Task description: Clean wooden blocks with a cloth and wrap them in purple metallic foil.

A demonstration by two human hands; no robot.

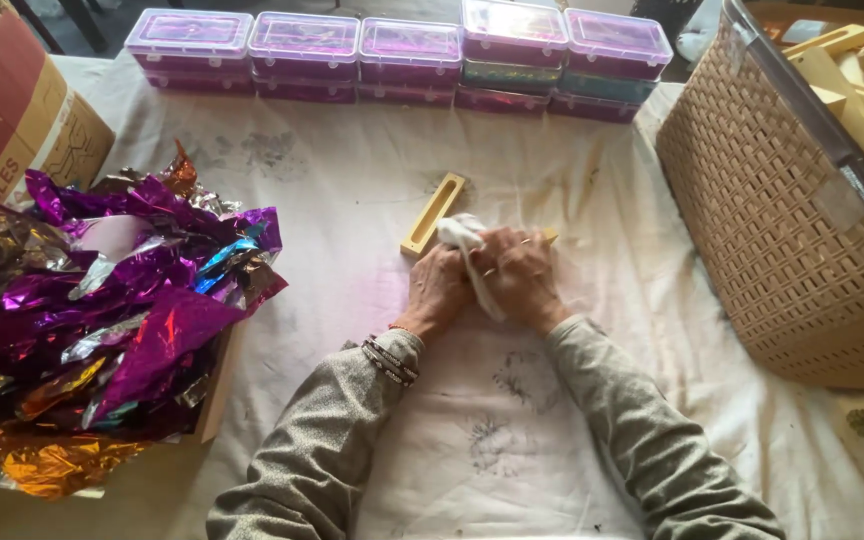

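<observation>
Two hands, white cloth and yellow block on a stained sheet.

Nearest, grey knitted sleeves (322, 450) enter from 6 o'clock; beaded bands ring the left wrist. At centre the left hand (435, 290) and right hand (520, 275) press together, fingers curled tight about a crumpled white cloth (462, 238); the right hand also covers a yellow piece (550, 236), only its tip showing, so that grip cannot be told. Just beyond, at 12 o'clock, a yellow slotted oblong block (433, 213) lies flat, touching the cloth. White table sheet (492, 440), creased, grey-smudged. At 9 o'clock, crinkled purple, gold and silver foil (112, 320) heaped in a cardboard box. At 3 o'clock, beige woven basket (782, 240) of yellow blocks. Farthest, clear lidded plastic boxes (402, 55), stacked in a row.
</observation>
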